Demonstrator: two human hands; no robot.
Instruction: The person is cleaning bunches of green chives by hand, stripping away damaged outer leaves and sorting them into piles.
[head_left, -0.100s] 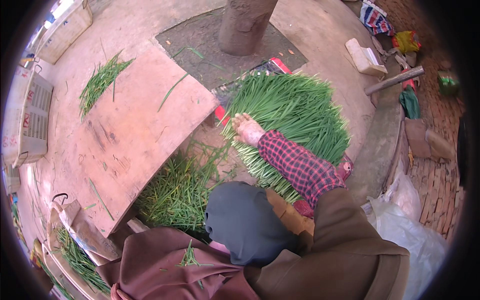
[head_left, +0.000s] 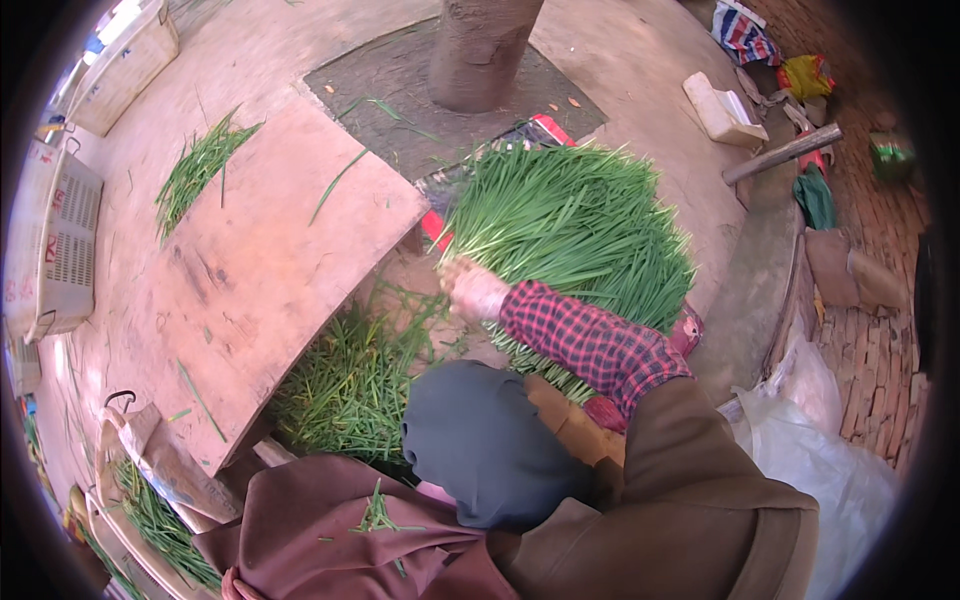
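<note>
Right hand at left edge of greens pile; grip undetermined

The greens (head_left: 575, 220) are laid in a broad, fanned pile on the ground, to the right of a board (head_left: 270, 260) and near the foot of a trunk (head_left: 485, 55). A red-edged sheet (head_left: 437, 231) is partly covered by the pile. The right hand (head_left: 472, 288), in a checked sleeve (head_left: 590, 330), is extended across the near side of the pile to its left edge, beside the pale stalk ends. Its fingers (head_left: 459, 270) are seen to be bent, but the hand is blurred; whether stalks are grasped or released cannot be told. The left hand is out of view, and the state of its fingers cannot be told.

Loose scraps (head_left: 350, 395) are heaped beside the board, on its right. A few blades are scattered on the board's surface, and some cuttings (head_left: 378, 513) are lodged on the apron (head_left: 320, 500). At far left, a vented crate (head_left: 70, 240) is noted. At right, a white box (head_left: 722, 110), a pole (head_left: 785, 155) and a clear bag (head_left: 815, 465) are observed.
</note>
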